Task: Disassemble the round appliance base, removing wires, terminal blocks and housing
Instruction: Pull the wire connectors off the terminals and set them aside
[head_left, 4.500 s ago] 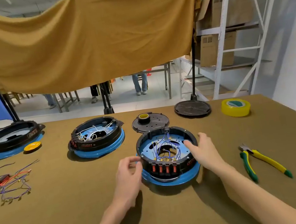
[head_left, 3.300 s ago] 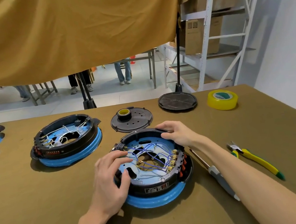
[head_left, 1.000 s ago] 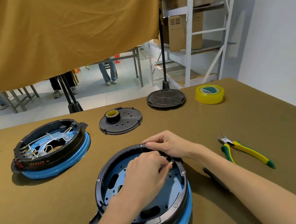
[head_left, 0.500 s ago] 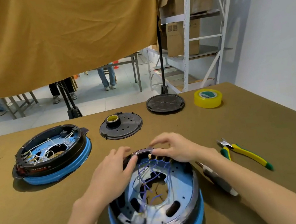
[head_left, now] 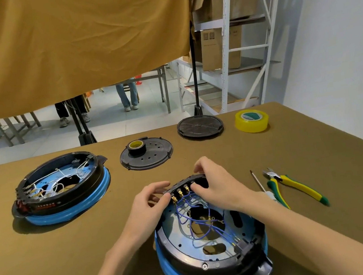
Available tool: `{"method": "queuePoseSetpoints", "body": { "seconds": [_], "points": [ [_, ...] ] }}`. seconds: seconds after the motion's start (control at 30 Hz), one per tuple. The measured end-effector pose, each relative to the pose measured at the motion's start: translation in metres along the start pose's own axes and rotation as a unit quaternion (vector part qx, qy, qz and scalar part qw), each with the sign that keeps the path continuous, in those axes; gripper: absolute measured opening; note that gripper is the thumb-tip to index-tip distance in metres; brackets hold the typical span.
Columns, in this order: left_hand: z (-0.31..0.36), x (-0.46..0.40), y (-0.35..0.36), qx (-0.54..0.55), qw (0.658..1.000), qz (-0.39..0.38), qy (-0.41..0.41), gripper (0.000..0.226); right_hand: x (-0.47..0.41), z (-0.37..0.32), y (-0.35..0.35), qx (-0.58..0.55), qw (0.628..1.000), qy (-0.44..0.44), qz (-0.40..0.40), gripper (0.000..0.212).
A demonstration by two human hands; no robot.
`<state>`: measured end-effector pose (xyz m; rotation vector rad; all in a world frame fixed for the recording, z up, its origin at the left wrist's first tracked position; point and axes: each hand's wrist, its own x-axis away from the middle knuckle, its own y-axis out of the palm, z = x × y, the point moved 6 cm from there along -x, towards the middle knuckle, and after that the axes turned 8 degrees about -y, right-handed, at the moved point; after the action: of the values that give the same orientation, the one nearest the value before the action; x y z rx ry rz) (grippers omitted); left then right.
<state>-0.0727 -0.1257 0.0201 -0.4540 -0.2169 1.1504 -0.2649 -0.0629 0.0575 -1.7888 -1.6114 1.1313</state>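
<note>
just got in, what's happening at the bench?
A person is taking apart a round appliance base on the table. Both hands are at its far rim: the left hand and right hand pinch at the strip of brass terminals where the blue wires connect. The wires are not yet pulled out. A second base with white wires sits to the left, untouched. Pliers and a screwdriver lie to the right, unused.

Pliers (head_left: 295, 187) right of near base (head_left: 211, 239); second base (head_left: 62, 187) far left
</note>
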Motion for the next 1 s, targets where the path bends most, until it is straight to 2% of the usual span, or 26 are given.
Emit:
{"method": "queuePoseSetpoints", "body": {
  "seconds": [0.07,0.13,0.27,0.37,0.43,0.57,0.73,1.0],
  "points": [
    [-0.006,0.002,0.0,0.002,1.0,0.005,-0.003,0.027,0.001,0.0,0.001,0.033,0.999,-0.002,0.014,0.019],
    [-0.006,0.005,0.007,0.029,0.999,-0.017,-0.003,0.028,0.003,0.001,0.003,0.056,0.998,0.019,0.023,0.024],
    [-0.002,0.014,0.022,0.165,0.982,-0.088,-0.033,0.035,-0.001,0.002,0.009,0.084,0.995,0.055,0.01,0.028],
    [-0.003,0.017,0.016,0.153,0.987,-0.055,-0.023,0.042,-0.006,-0.001,0.012,0.073,0.997,0.033,-0.009,0.025],
    [-0.006,0.016,0.011,0.116,0.992,-0.036,-0.019,0.036,-0.008,-0.005,0.014,0.055,0.998,0.005,-0.021,0.023],
    [-0.009,0.017,0.01,0.049,0.998,-0.044,-0.013,0.036,-0.01,-0.01,0.012,0.045,0.998,-0.034,-0.018,0.018],
    [-0.007,0.022,0.021,0.153,0.984,-0.085,-0.04,0.055,-0.007,-0.013,0.015,0.076,0.996,-0.025,0.037,0.022],
    [-0.012,0.02,0.021,0.182,0.979,-0.077,-0.054,0.053,-0.006,-0.011,0.015,0.052,0.997,-0.018,0.062,0.02]
  ]
}}
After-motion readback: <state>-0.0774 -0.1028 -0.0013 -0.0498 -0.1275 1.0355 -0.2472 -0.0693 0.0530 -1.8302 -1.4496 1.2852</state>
